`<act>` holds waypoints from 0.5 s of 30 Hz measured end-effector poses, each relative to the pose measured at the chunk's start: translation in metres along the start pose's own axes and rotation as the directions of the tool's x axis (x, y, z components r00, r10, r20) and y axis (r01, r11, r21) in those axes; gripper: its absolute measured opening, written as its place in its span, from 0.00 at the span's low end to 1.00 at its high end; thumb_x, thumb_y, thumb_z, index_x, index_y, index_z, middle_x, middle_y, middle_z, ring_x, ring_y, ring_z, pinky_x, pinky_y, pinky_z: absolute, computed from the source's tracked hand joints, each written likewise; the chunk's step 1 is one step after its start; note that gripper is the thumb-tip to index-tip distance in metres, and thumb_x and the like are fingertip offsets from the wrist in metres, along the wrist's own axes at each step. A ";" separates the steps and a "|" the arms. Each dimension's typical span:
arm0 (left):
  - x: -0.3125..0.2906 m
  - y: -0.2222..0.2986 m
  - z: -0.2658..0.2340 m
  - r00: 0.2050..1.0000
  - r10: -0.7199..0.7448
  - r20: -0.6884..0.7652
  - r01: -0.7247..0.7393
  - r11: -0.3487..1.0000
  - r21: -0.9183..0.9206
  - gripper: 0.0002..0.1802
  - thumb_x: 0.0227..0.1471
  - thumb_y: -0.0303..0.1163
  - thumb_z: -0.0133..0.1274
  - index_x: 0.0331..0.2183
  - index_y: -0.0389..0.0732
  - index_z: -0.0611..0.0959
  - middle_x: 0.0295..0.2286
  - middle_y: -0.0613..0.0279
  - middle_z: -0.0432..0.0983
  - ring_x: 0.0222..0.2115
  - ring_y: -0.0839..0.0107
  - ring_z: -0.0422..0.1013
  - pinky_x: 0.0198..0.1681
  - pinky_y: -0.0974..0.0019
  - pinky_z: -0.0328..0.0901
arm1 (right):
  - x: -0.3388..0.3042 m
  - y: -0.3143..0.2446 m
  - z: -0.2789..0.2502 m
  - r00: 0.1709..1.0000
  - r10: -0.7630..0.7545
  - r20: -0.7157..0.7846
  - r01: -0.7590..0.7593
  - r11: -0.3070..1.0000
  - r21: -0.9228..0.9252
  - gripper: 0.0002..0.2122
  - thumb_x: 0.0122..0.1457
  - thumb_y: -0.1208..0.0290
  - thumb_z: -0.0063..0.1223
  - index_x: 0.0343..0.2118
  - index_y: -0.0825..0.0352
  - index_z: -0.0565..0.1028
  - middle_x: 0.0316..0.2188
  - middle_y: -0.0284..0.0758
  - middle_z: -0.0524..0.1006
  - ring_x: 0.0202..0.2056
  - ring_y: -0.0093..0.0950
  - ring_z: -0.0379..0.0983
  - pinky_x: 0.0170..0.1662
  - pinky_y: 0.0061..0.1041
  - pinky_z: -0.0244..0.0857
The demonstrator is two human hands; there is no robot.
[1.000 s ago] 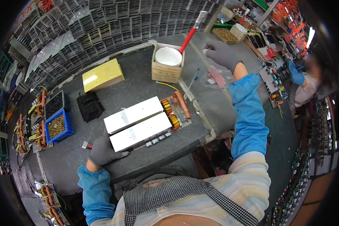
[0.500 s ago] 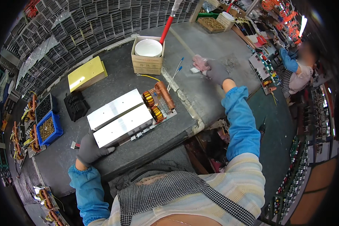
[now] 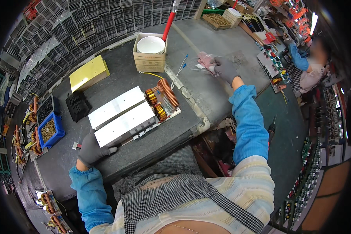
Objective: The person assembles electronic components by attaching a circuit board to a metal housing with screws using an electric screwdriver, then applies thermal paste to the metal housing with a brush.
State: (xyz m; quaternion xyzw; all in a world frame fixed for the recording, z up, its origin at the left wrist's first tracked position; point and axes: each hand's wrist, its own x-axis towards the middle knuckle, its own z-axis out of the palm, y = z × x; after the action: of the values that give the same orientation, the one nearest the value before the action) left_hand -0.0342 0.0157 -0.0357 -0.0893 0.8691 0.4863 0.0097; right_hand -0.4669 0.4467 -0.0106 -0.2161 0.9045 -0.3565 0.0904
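My left hand [image 3: 93, 150], in a grey glove, grips the near left end of a circuit board assembly, its thumb along the front side. The assembly carries two long silver heat sinks [image 3: 123, 124], yellow-and-black ring coils [image 3: 155, 104] and a copper coil [image 3: 169, 93] at its right end. Out to the right, my gloved right hand [image 3: 227, 70] is closed on the edge of a crumpled pink rag [image 3: 206, 60] lying on the bench. Its fingertips are partly hidden. A small white connector [image 3: 75, 145] on wires sticks out beside my left hand.
Behind the assembly stands a box [image 3: 149, 63] with a white tub and red-handled tool. A yellow-topped block [image 3: 89, 74], black plastic part [image 3: 78, 106] and blue bin of small brass-coloured parts [image 3: 57, 135] lie left. Another person [image 3: 314, 66] sits far right, near another circuit board [image 3: 270, 68].
The whole view has shifted slightly. My right hand has moved a little to the right at the pink rag, which looks more drawn out. My left hand keeps its hold on the assembly.
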 end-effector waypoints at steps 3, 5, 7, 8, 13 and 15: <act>0.000 0.003 0.001 1.000 0.003 -0.002 -0.003 1.000 -0.012 0.53 0.32 0.48 0.77 0.55 0.33 0.70 0.46 0.47 0.79 0.48 0.54 0.75 0.52 0.57 0.68 | 0.002 0.001 0.002 0.996 0.067 0.057 -0.082 0.944 0.321 0.15 0.57 0.73 0.57 0.47 0.71 0.76 0.27 0.33 0.78 0.24 0.20 0.74 0.28 0.21 0.68; 0.000 0.005 0.001 1.000 0.014 0.000 -0.014 1.000 -0.004 0.53 0.32 0.48 0.77 0.55 0.34 0.71 0.46 0.47 0.79 0.48 0.55 0.75 0.52 0.57 0.68 | -0.001 -0.007 -0.003 0.992 0.111 0.053 -0.123 0.928 0.353 0.14 0.58 0.72 0.57 0.47 0.71 0.75 0.26 0.31 0.77 0.24 0.18 0.72 0.27 0.19 0.67; -0.001 0.008 0.001 1.000 -0.009 0.003 0.009 1.000 -0.025 0.51 0.32 0.47 0.77 0.54 0.34 0.73 0.46 0.48 0.79 0.48 0.55 0.75 0.52 0.58 0.68 | 0.000 -0.008 -0.004 0.992 0.113 0.055 -0.125 0.926 0.357 0.14 0.58 0.72 0.57 0.47 0.71 0.76 0.27 0.32 0.77 0.24 0.17 0.72 0.27 0.19 0.67; -0.001 0.008 0.001 1.000 -0.009 0.004 0.009 1.000 -0.025 0.51 0.32 0.47 0.77 0.54 0.34 0.73 0.46 0.48 0.79 0.48 0.55 0.75 0.52 0.58 0.68 | 0.000 -0.008 -0.005 0.992 0.115 0.055 -0.128 0.924 0.361 0.14 0.59 0.72 0.58 0.47 0.71 0.76 0.29 0.32 0.78 0.25 0.17 0.73 0.27 0.18 0.67; 0.000 0.007 0.001 1.000 0.013 -0.012 -0.013 0.999 -0.037 0.51 0.32 0.48 0.77 0.54 0.33 0.73 0.45 0.48 0.80 0.47 0.55 0.76 0.51 0.58 0.68 | 0.002 -0.006 -0.005 0.997 0.051 -0.060 -0.033 0.962 0.269 0.14 0.57 0.71 0.59 0.45 0.71 0.77 0.31 0.34 0.79 0.31 0.23 0.76 0.34 0.23 0.69; 0.001 0.013 -0.001 1.000 -0.019 0.016 0.020 0.999 -0.049 0.50 0.32 0.44 0.78 0.54 0.32 0.73 0.46 0.50 0.79 0.48 0.59 0.74 0.53 0.59 0.67 | 0.002 -0.005 -0.008 0.990 0.002 -0.138 0.023 0.983 0.182 0.13 0.57 0.72 0.59 0.45 0.70 0.78 0.31 0.35 0.80 0.33 0.26 0.77 0.37 0.27 0.70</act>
State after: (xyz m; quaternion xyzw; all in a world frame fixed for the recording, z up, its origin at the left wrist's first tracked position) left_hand -0.0375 0.0215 -0.0248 -0.0942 0.8560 0.5080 0.0191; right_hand -0.4692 0.4476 -0.0014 -0.1866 0.8708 -0.4527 0.0452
